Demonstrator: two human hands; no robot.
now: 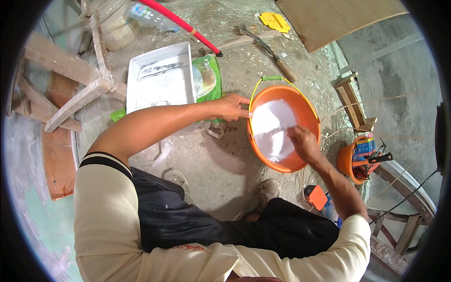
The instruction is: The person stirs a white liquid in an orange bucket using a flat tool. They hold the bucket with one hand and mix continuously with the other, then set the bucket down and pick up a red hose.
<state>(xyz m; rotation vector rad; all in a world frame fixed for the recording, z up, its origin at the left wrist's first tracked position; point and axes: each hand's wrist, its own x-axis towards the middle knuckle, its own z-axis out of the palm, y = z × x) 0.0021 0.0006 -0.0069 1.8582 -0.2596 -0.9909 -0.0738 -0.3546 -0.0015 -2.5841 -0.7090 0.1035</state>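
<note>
An orange bucket (307, 110) with a yellow wire handle and green grip stands on the floor in front of me. White liquid (270, 127), like paint, lies inside it. My left hand (232, 107) is closed on the bucket's left rim, thumb and fingers at the edge. Over the liquid, inside the bucket's right side, my right hand (303, 141) is closed with its fingers bunched. Whatever it holds, if anything, cannot be made out. Left of the bucket is a white rectangular tray (162, 89) with dark smears, partly behind my left forearm.
Beside the tray lies a green bag (213, 77). A red pole (181, 22), a wooden-handled tool (284, 69) and a yellow plastic piece (275, 22) are farther off. At right stands a small orange bucket of tools (346, 160); wooden trestles (77, 103) stand left.
</note>
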